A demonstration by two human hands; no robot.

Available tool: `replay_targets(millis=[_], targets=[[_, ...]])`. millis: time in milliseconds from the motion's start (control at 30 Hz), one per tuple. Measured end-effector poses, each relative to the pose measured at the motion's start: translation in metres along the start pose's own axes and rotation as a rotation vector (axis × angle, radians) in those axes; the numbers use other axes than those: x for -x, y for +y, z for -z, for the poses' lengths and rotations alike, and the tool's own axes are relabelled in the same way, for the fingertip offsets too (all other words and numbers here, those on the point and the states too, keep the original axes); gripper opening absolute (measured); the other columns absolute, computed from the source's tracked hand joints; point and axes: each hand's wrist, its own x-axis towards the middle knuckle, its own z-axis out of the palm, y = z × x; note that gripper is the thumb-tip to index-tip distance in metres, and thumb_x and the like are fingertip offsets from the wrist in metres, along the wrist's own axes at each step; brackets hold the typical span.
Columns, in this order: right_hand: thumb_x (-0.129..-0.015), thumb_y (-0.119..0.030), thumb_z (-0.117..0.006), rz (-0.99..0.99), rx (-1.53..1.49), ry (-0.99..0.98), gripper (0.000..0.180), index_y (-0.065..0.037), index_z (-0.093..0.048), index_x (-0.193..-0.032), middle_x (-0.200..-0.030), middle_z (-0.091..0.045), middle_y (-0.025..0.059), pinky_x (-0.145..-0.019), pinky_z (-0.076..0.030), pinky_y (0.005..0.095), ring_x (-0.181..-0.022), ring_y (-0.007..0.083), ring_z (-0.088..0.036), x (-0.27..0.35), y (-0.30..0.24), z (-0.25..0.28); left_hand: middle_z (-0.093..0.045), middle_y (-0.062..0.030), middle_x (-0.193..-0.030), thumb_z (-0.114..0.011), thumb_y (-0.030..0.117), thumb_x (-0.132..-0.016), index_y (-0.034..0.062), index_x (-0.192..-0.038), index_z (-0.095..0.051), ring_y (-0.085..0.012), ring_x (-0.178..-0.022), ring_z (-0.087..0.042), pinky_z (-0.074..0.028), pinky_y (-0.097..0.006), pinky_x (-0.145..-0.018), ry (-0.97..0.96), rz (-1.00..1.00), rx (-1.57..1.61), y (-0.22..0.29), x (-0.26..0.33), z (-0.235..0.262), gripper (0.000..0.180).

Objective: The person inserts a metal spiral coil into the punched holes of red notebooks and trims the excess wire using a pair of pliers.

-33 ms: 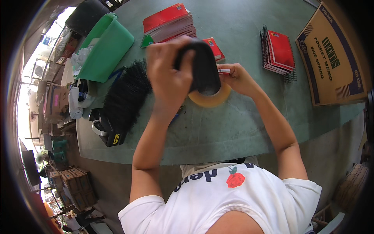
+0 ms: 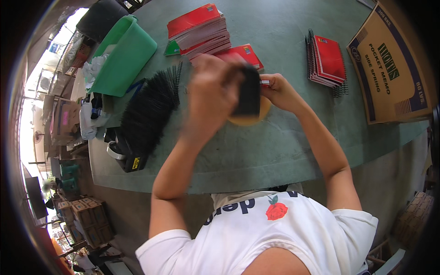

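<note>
The left hand (image 2: 213,98) is raised over the green table (image 2: 275,151), blurred, its fingers wrapped around a flat black object (image 2: 250,94); the right hand (image 2: 282,91) is closed on a small thing with a metal tip beside it, too small to tell what. Under both hands a yellowish tape roll (image 2: 250,120) lies on the table, half hidden. The near table edge runs just before the person's chest, and the stretch of green between this edge and the hands is bare. To the left a heap of black spiral bindings (image 2: 146,110) fills a box at the table's left edge, with a green tub (image 2: 126,57) behind. Further away stand a pile of red notebooks (image 2: 199,30), a second stack (image 2: 327,59) to the right, and a cardboard carton (image 2: 392,68) at the far right edge. Compared with the earlier picture, nothing has shifted.
</note>
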Motion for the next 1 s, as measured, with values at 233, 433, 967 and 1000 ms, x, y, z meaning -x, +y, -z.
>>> replay_targets(millis=[233,433,967,1000], targets=[[-0.088,-0.003,-0.062,0.114,-0.097,0.063,0.026,0.000,-0.063,-0.113,-0.109,-0.065,0.0050,-0.085,-0.048,0.0231,-0.098,0.0074,-0.057,-0.004,0.008,-0.004,-0.057,-0.0134,-0.099,-0.071,0.013,-0.075,0.0069,-0.101,-0.065,-0.0346,-0.090,-0.057,-0.049,-0.041,-0.078,-0.491,0.098,0.210,0.031,0.087,-0.027,0.028],[-0.086,-0.003,-0.064,0.056,-0.078,0.173,0.022,0.000,-0.064,-0.108,-0.096,-0.067,0.0023,-0.080,-0.049,0.0217,-0.090,0.0067,-0.060,0.004,0.004,-0.005,-0.059,-0.0132,-0.097,-0.064,0.007,-0.078,0.0058,-0.107,-0.062,-0.0293,-0.092,-0.057,-0.045,-0.040,-0.080,-0.181,-0.162,-0.147,0.002,0.014,-0.022,0.029],[-0.084,-0.010,-0.061,0.054,0.603,0.421,0.021,-0.001,-0.066,-0.103,-0.066,-0.062,0.0132,-0.056,-0.044,0.0259,-0.057,0.0062,-0.050,0.021,0.007,-0.007,-0.063,-0.0127,-0.087,-0.062,-0.001,-0.074,0.0008,-0.091,-0.064,-0.0311,-0.085,-0.059,-0.048,-0.038,-0.076,-0.346,-0.054,0.121,0.000,-0.001,-0.046,0.018],[-0.083,-0.009,-0.061,0.084,0.603,0.422,0.022,-0.002,-0.066,-0.104,-0.067,-0.061,0.0142,-0.055,-0.044,0.0264,-0.056,0.0074,-0.051,0.021,0.007,-0.010,-0.063,-0.0126,-0.088,-0.063,0.000,-0.074,0.0009,-0.091,-0.064,-0.0308,-0.085,-0.059,-0.048,-0.038,-0.077,-0.343,-0.026,0.102,0.003,-0.002,-0.045,0.017]])
